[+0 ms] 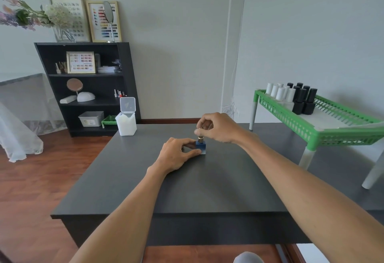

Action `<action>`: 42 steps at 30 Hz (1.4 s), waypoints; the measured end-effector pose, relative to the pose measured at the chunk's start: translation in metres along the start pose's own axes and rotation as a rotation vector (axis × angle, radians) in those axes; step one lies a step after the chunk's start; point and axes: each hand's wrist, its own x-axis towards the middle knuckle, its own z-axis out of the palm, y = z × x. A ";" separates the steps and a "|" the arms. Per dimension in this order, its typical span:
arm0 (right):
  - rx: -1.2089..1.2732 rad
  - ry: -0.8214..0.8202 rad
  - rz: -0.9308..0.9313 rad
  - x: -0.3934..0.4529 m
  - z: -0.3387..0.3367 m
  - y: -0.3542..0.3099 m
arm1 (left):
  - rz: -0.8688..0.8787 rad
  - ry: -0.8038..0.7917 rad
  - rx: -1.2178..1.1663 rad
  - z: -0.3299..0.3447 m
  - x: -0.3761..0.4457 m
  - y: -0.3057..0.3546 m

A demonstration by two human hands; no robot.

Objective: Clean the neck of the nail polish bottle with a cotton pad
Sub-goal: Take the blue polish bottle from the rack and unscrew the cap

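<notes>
Nail polish bottle (201,145): on table (187,190), pinched by left hand (178,155). Right hand (218,127) above, fingers curled round cap (200,132). Step, judged: uncapping. Next: cotton pad from open box (126,122), far left.

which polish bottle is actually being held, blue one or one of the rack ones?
The blue bottle on the dark table: left hand grips its base, right hand pinches its cap. The white and black bottles on the green rack sit untouched.

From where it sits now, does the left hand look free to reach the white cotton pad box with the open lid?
Probably yes, once it lets go. The left hand grips the blue bottle, while the pad box stands at the table's far left corner, lid up, with bare tabletop between.
</notes>
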 end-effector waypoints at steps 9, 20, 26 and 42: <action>-0.098 -0.061 0.006 0.006 -0.004 -0.006 | 0.000 0.015 0.007 0.001 0.001 -0.001; -0.162 -0.120 -0.017 0.008 -0.014 -0.018 | -0.008 0.006 0.026 0.002 0.004 -0.004; -0.154 -0.104 -0.033 0.008 -0.029 -0.021 | -0.016 0.000 0.018 0.002 0.003 -0.003; -0.434 -0.251 -0.008 0.004 -0.047 -0.010 | -0.024 0.006 -0.001 0.000 0.002 0.000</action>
